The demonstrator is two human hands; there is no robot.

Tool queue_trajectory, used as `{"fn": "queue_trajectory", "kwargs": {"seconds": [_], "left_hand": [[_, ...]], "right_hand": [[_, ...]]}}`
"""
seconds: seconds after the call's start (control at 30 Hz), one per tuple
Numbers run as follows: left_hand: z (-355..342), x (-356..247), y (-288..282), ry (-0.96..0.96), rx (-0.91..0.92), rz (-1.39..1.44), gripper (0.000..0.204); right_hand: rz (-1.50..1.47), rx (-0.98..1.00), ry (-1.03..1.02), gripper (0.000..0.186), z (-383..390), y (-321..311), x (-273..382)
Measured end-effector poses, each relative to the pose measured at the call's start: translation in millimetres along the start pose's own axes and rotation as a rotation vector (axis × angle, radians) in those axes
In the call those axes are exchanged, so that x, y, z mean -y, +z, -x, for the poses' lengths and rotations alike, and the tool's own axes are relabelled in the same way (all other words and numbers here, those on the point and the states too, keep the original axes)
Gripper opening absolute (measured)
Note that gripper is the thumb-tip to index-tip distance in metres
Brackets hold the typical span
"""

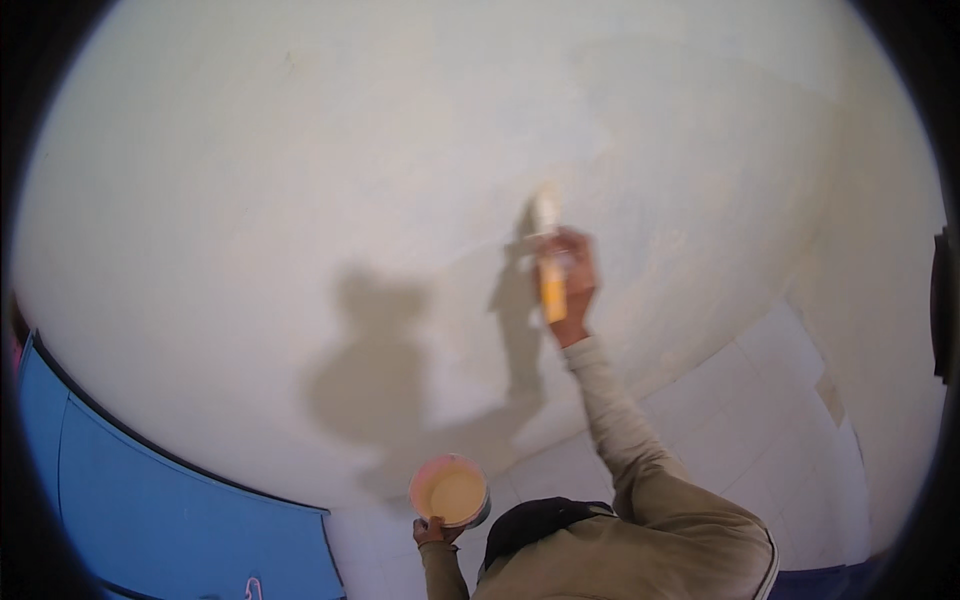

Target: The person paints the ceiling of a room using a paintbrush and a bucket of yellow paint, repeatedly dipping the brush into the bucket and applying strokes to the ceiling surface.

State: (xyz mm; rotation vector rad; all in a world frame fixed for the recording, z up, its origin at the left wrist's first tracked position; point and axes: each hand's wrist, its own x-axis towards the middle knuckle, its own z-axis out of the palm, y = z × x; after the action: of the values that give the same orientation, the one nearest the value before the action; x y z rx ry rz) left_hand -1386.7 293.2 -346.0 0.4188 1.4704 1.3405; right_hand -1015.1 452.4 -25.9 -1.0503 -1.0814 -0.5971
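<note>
As right hand holds paintbrush, open wall, tiles along edge.

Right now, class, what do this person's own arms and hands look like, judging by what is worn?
The left sleeve and right sleeve are long and olive-brown, reaching about the wrists; the right looks paler along the forearm. The left hand and right hand show no gloves, though motion blurs the right.
</note>
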Motion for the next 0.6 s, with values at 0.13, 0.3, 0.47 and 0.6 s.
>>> {"fn": "queue_trajectory", "kwargs": {"seconds": [0.13,0.3,0.47,0.6], "left_hand": [[24.2,2.0,3.7,0.058,-0.056,-0.003,0.023],[26.3,16.5,21.6,0.110,-0.026,-0.097,0.024],[34.9,29.5,9.9,0.110,-0.101,-0.148,0.022],[50.2,23.2,18.0,0.182,-0.057,-0.221,0.021]], "right_hand": [[-0.314,0.337,-0.055,0.026,47.4,30.9,79.8],[-0.681,0.292,0.053,0.019,2.5,5.6,28.9],[-0.406,-0.024,0.072,0.013,-68.0,-76.5,-93.8],[-0.105,-0.172,0.073,0.020,-96.6,-103.3,-86.7]]}}
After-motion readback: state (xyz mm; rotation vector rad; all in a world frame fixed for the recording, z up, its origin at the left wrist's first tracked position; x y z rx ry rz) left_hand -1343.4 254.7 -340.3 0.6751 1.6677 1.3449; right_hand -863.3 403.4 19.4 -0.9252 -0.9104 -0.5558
